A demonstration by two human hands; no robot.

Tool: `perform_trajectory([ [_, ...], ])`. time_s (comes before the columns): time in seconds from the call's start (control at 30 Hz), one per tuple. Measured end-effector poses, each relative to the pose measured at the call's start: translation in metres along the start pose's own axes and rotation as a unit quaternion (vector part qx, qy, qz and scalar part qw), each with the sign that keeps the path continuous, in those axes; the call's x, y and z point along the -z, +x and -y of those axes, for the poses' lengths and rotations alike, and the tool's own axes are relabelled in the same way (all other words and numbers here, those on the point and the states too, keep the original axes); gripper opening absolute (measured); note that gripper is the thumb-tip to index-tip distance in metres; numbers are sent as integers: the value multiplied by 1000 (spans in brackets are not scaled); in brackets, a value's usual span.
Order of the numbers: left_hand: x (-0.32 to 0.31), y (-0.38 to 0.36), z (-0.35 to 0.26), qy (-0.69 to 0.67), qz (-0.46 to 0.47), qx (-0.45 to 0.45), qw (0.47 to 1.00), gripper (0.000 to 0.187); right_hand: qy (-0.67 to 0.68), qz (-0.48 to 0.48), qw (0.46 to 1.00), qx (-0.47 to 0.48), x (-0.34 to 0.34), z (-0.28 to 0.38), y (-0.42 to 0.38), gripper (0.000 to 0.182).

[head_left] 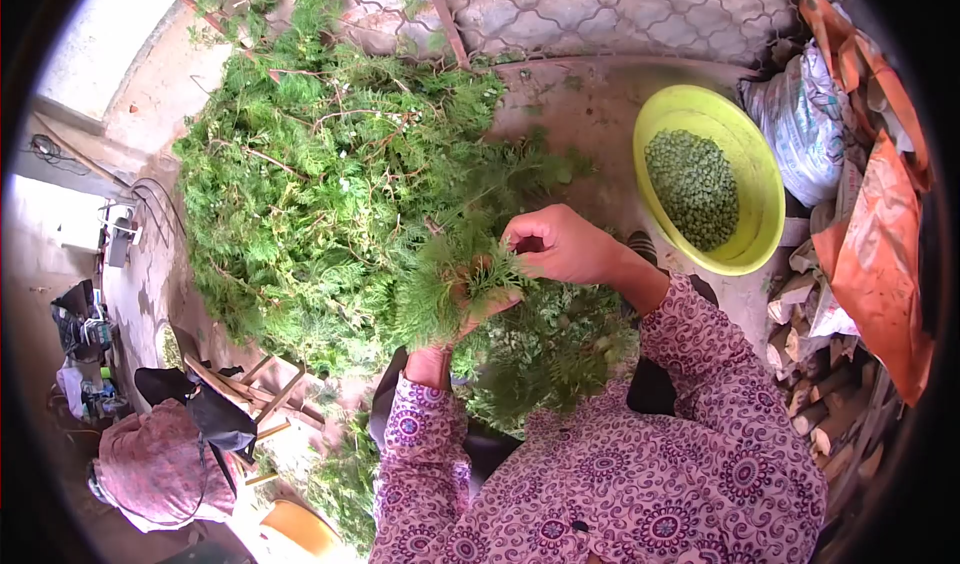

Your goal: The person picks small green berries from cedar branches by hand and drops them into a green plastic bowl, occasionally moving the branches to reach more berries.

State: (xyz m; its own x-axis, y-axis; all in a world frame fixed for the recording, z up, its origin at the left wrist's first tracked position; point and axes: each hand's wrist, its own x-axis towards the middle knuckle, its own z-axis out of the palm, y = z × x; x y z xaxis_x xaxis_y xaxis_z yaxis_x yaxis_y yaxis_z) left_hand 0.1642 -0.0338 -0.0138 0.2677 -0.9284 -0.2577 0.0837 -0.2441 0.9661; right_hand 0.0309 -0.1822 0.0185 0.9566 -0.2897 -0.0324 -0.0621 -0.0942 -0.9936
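A leafy green sprig (430,289) is in my left hand (480,314), whose fingers are wrapped round its stem and partly covered by the leaves. My right hand (570,247) is beside it, thumb and forefinger pinched together at the edge of the foliage; what they hold is too small to make out. A large heap of green branches (320,184) lies beyond and to the left of my hands. More foliage (550,354) is below them, by my lap. To the right stands a yellow-green basin (765,209) with many small green pods or cones (695,184) in it.
A wire mesh fence (600,9) runs along the back. White sacks (800,124), an orange sheet (875,264) and stacked firewood (835,409) are at the right. At the lower left are a wooden stool (270,394) and a pink patterned cloth or garment (155,464).
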Motion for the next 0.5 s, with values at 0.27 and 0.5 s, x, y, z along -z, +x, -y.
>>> perform_trajectory([
  [0.27,-16,4,1,-84,-41,15,995,36,-19,-26,999,-13,4,9,2,10],
  [0.5,-13,2,-1,-120,24,34,992,40,122,10,990,-70,7,5,2,11],
])
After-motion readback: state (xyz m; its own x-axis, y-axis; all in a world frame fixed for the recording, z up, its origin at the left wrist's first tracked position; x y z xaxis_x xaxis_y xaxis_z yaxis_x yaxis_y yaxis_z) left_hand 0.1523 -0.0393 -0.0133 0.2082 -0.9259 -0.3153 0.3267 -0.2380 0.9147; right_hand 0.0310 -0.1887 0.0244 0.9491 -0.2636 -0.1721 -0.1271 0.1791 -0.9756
